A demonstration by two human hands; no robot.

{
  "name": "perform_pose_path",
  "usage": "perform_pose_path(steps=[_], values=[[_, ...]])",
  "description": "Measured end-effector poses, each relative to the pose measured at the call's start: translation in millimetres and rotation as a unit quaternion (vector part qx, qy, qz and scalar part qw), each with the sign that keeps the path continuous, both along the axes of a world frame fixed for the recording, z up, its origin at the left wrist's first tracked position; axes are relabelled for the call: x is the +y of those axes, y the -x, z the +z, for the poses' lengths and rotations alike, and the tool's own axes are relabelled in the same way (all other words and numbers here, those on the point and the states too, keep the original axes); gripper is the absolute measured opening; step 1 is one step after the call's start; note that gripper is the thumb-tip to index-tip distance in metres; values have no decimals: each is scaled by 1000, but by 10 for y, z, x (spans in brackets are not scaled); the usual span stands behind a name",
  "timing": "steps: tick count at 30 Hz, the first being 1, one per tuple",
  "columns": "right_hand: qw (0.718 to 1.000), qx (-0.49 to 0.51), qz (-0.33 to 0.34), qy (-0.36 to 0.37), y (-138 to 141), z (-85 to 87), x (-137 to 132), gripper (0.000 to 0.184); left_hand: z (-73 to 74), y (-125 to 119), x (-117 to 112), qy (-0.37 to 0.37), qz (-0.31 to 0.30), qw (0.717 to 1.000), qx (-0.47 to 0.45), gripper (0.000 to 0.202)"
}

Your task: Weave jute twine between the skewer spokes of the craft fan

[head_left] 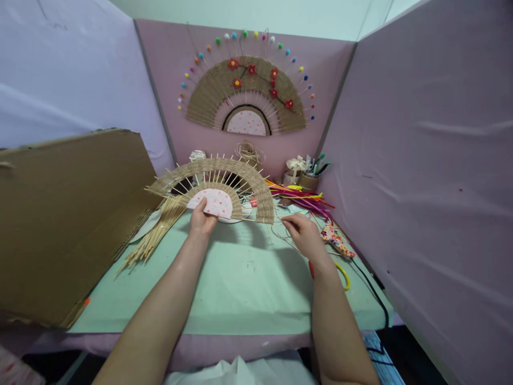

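A half-woven fan (212,187) of thin wooden sticks and tan twine stands tilted above the pale green table (240,278). Its pink patterned centre (216,202) is pinched by my left hand (201,220), thumb on the front. To the right, my right hand (303,231) has its fingers closed on a thin strand of twine (280,231) that trails from the fan's right end. A finished fan (246,96) with red flowers and coloured bead pins hangs on the back wall.
A large cardboard sheet (64,219) leans at the left. A bundle of loose sticks (154,235) lies under the fan. Coloured strips (300,197), a patterned glue gun (336,240) with a black cable, scissors with yellow handles (342,275) and cups of tools (308,179) crowd the right side.
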State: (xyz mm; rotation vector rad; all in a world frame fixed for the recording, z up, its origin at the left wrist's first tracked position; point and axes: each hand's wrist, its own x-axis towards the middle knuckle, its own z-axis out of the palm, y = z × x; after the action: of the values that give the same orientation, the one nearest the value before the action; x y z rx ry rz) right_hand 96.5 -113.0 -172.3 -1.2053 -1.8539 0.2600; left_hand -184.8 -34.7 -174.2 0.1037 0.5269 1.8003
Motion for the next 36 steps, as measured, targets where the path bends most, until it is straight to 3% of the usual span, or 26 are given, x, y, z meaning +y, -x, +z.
perform_pose_path(steps=[11,21,29,33,36], values=[[998,-24,56,11,114,-40,-36,16,33,-28,-22,-2,17,1000,-13,40],[999,23,35,32,93,-5,-28,18,40,-4,-44,-2,-7,999,-34,40],[995,66,-39,-58,87,18,-26,16,77,-33,-76,-5,-30,999,-17,40],[990,14,-72,-120,69,10,-20,18,89,4,-65,12,-21,1000,-1,38],[990,-34,-56,-124,59,11,-20,15,91,59,-48,25,-22,999,10,37]])
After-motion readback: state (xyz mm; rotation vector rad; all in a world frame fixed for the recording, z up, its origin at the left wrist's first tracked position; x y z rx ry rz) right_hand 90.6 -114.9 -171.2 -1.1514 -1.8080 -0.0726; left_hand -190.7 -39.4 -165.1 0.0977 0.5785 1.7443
